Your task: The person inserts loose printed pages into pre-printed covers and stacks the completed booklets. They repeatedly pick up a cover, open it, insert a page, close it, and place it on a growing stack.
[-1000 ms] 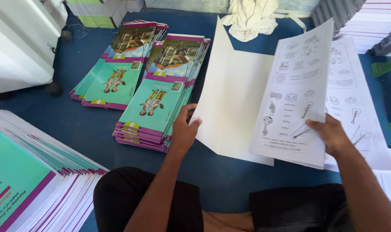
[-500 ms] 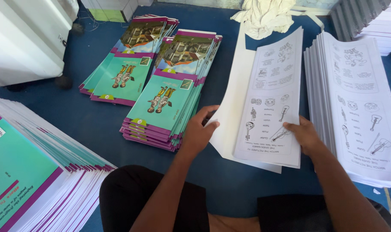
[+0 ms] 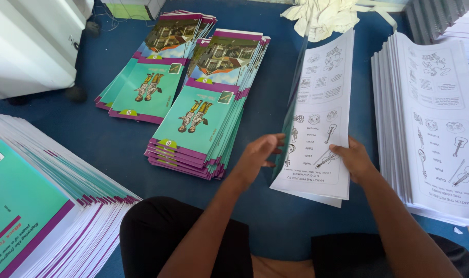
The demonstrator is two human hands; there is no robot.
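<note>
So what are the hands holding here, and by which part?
A folded set of printed white sheets. The right hand presses its near lower part; the left hand touches the folded left edge. Whether either grip closes cannot be told.

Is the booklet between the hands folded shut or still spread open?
Nearly folded shut. The booklet shows its printed inner pages on top, with the cover's left half standing up steeply against the left hand; the right hand presses on the pages.

A blue floor (image 3: 111, 149) fills the view, lit evenly and bright. At 10 o'clock stands a white cabinet (image 3: 28, 46) with dark feet. At 12 o'clock lies a crumpled white cloth (image 3: 327, 15); beside it, towards 11, a pale green box (image 3: 126, 9). At 1 o'clock a grey ribbed panel (image 3: 430, 18) leans in the corner.
</note>
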